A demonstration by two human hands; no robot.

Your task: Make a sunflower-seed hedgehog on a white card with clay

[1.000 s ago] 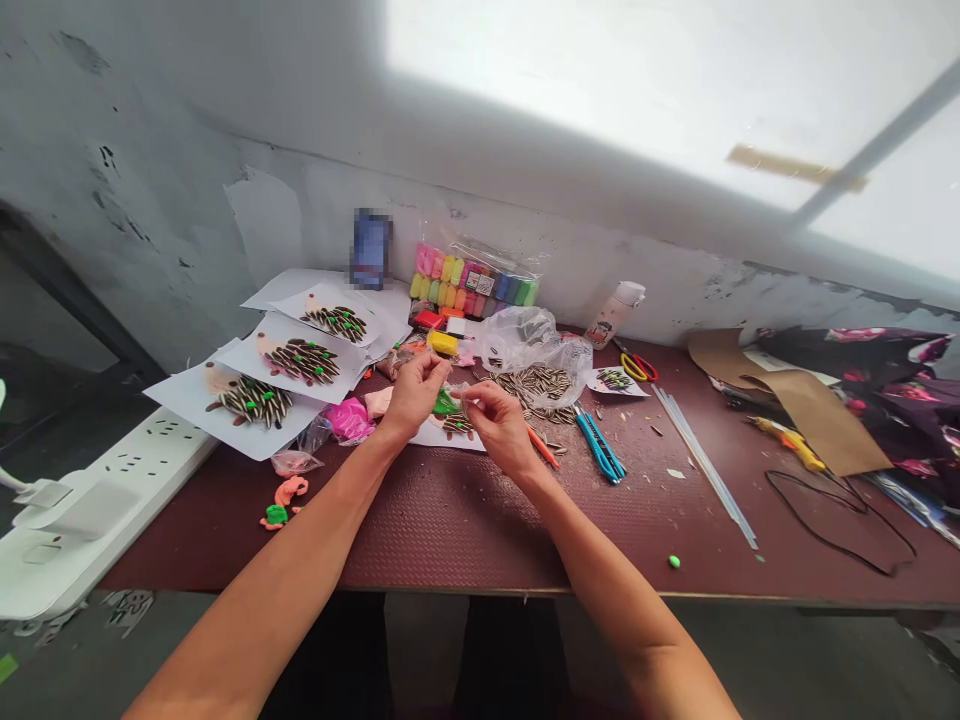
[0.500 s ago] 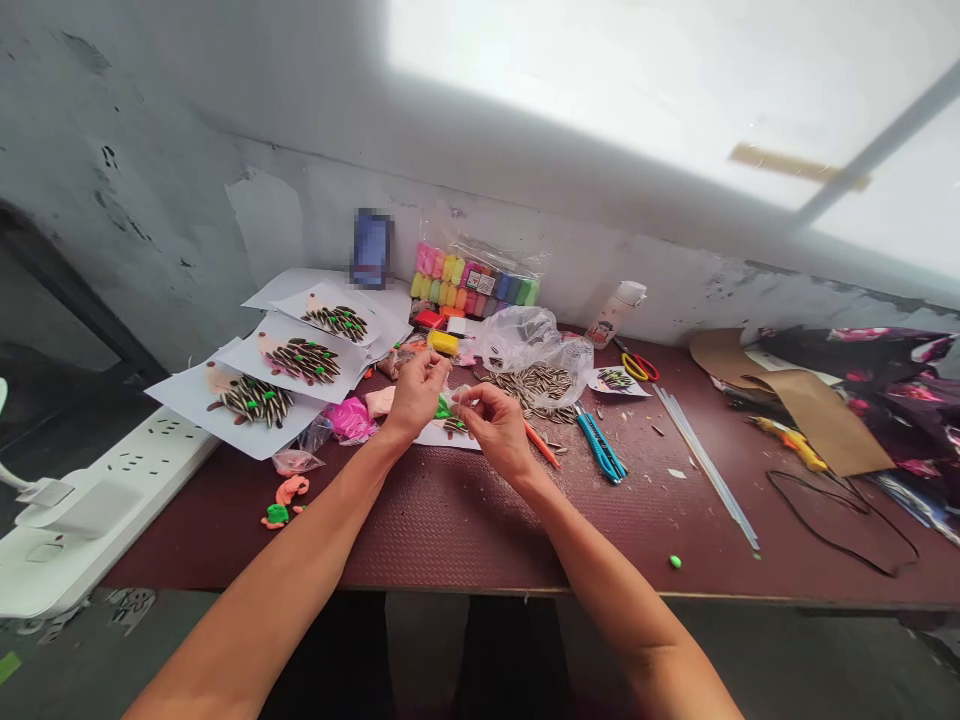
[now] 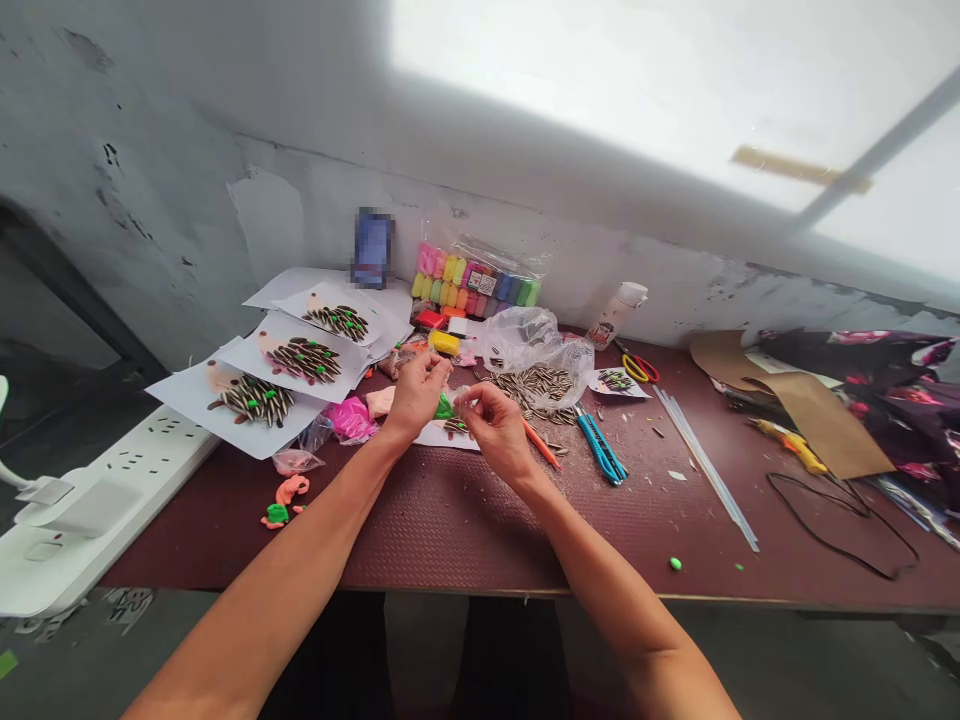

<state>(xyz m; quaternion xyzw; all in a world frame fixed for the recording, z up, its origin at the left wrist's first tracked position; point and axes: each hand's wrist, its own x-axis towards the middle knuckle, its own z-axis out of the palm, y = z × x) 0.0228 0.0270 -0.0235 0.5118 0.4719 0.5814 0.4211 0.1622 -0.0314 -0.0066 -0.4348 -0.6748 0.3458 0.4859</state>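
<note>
My left hand (image 3: 417, 395) is closed in a pinch on a clear plastic bag with green clay (image 3: 443, 407) in it. Close by on the right, my right hand (image 3: 491, 418) pinches the same bag's other side. Beneath the hands lies a white paper (image 3: 442, 437) with seeds and green bits, partly hidden. Behind my right hand spreads a pile of striped seeds (image 3: 534, 384) with a clear bag (image 3: 525, 335) over part of it. An orange pen (image 3: 541, 444) rests beside my right hand.
At the left lie papers with seed hedgehogs (image 3: 304, 360), pink clay (image 3: 350, 420) and a white power strip (image 3: 97, 515). Clay packs (image 3: 476, 280) lean on the wall. Rightward are a blue cutter (image 3: 600, 447), scissors (image 3: 637, 364), a bottle (image 3: 617, 314), clear sticks (image 3: 706, 467) and a yellow-handled tool (image 3: 795, 445).
My hands have barely moved; the right fingers have shifted slightly. A small green bit now lies on the table right of the clear sticks, instead of at their end.
</note>
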